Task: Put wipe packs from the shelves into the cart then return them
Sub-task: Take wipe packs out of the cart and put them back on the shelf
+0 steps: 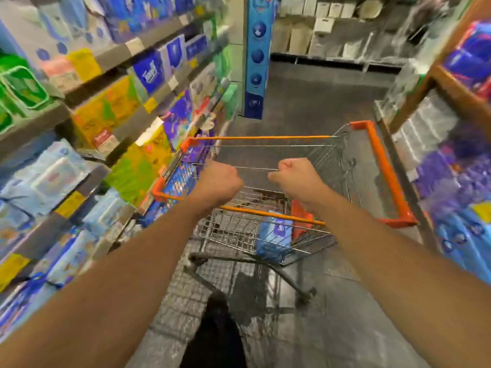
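Nearest: a dark trouser leg (218,338) low-centre over the grey floor (345,314). Both bare forearms stretch fwd. Left hand (219,179) and right hand (295,175) are fisted, fingers curled down round a thin wire bar (256,169) at the near end of the cart (385,168); knuckles up, hands apart w/ bare wire between them. Cart is wire mesh w/ orange rim trim, angled slightly right. Inside, at the near right of the basket bottom, lies one blue wipe pack (275,237), just beside an orange flap (301,221); pic too blurred to read its label. Left shelves (87,179) run near to far, stacked w/ blue, yellow, green packs, v. close to cart's left rim. Right shelves (451,86) hold blue/purple packs. Far end: blue column (256,54), pale goods behind.
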